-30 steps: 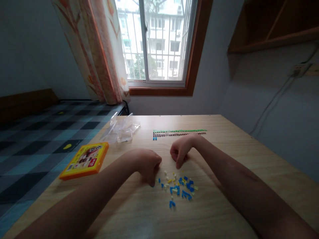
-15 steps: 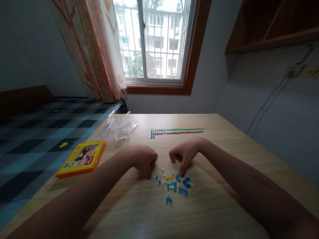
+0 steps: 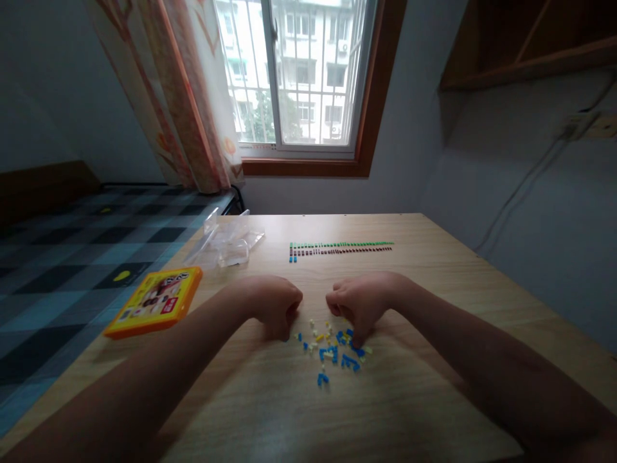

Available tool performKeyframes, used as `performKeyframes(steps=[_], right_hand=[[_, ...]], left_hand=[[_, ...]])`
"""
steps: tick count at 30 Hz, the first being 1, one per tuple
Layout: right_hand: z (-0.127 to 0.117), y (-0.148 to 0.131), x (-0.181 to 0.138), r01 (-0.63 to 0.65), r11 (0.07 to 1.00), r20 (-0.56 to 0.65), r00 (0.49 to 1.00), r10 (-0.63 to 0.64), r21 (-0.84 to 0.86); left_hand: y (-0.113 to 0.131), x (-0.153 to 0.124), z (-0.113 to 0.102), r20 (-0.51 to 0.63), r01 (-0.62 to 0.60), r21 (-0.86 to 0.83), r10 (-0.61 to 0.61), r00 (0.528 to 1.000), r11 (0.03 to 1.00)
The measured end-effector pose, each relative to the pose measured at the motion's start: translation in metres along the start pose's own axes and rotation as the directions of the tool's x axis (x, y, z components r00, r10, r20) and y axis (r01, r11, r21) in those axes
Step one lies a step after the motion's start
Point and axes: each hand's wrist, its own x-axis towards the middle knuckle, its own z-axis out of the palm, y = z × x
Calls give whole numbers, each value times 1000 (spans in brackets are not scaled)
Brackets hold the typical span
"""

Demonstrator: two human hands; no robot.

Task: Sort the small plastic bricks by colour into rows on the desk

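Note:
Small blue building bricks [image 3: 330, 354] and pale yellow pieces [image 3: 312, 323] lie loosely scattered on the wooden table [image 3: 250, 411] between my hands. To their left, my left hand [image 3: 276, 307] is closed, fingers curled and thumb side low at the tabletop; whatever it pinches, if anything, is hidden. My right hand [image 3: 365, 301] reaches down at the right side of the pile, its fingers bent. A fingertip of it touches a blue brick [image 3: 358, 352], and its grip is partly covered by the hand itself.
Beyond my hands, tiny bricks stand in long rows, green [image 3: 337, 244] behind dark brown [image 3: 332, 252], with a couple of blue ones [image 3: 292, 260] at the left end. Clear plastic trays [image 3: 234, 247] and a yellow-orange box [image 3: 157, 302] are at the left edge. A bed [image 3: 96, 238] adjoins.
My right hand has shifted slightly right and lower over the blue bricks, its fingers curling further. My left hand stays nearly in place. The whole view has tilted down a little.

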Motion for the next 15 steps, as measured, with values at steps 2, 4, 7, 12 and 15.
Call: performKeyframes(steps=[2, 4, 7, 12, 15], right_hand=[[1, 1, 0, 3, 1000, 0, 1000, -3, -17], [2, 4, 0, 7, 1000, 9, 1000, -7, -18], [2, 7, -1, 13, 1000, 27, 1000, -13, -1], [-1, 5, -3, -33, 999, 82, 996, 34, -13], [-3, 9, -1, -89, 995, 144, 986, 81, 51]], left_hand=[[0, 0, 0, 0, -2, 3, 2, 1000, 1000], [0, 0, -1, 8, 0, 5, 0, 1000, 1000], [0, -1, -2, 18, -2, 2, 2, 1000, 1000], [3, -3, -5, 15, 7, 7, -7, 1000, 1000], [5, -3, -6, 21, 17, 4, -17, 1000, 1000]])
